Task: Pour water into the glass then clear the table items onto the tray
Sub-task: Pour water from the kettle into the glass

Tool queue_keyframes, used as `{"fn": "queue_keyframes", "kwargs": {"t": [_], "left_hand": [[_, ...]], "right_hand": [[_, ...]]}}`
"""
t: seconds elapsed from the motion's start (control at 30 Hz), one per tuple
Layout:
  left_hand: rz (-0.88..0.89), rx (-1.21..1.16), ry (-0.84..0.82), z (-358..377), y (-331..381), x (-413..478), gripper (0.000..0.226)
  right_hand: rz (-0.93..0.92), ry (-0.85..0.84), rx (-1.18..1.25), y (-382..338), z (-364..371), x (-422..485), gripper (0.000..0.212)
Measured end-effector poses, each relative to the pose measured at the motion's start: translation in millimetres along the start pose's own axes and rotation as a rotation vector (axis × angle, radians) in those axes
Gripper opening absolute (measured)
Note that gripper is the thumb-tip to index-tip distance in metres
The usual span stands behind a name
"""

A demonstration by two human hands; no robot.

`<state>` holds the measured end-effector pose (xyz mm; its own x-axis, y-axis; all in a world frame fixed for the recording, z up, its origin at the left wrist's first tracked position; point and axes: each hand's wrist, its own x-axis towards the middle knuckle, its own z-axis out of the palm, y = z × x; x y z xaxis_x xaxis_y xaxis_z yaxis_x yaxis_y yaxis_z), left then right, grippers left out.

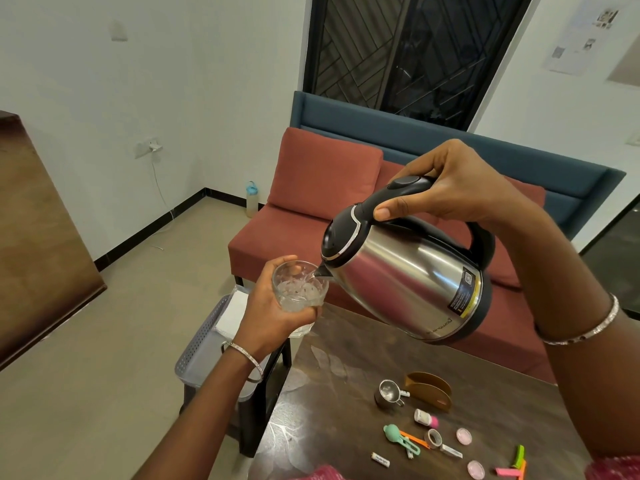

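The right hand (460,188) grips the tilted kettle (405,275) by its handle; the left hand (273,306) holds the glass (299,289) under the spout.

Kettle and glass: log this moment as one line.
step: pouring | right hand: grips tilted kettle | left hand: holds glass at spout | table: uncleared

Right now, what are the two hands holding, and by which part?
The right hand grips the kettle by its black handle, near the lid. The left hand holds the glass around its side.

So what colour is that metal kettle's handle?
Black; the shiny steel kettle's handle shows best in the head view.
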<state>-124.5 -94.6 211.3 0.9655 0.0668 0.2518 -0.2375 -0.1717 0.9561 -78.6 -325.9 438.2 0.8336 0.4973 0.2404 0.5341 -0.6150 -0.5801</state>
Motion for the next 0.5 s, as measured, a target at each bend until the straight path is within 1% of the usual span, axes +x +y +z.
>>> {"fn": "queue_keyframes", "kwargs": {"t": [0.2, 0.5], "left_hand": [[0.012, 0.000, 0.006, 1.2, 0.8, -1.5, 0.080], [-0.001, 0.001, -0.004, 1.2, 1.1, -3.0, 0.081]], "right_hand": [[-0.002, 0.012, 0.005, -0.4, 0.2, -4.5, 0.039], [0.007, 0.026, 0.003, -1.0, 0.5, -6.7, 0.043]]}}
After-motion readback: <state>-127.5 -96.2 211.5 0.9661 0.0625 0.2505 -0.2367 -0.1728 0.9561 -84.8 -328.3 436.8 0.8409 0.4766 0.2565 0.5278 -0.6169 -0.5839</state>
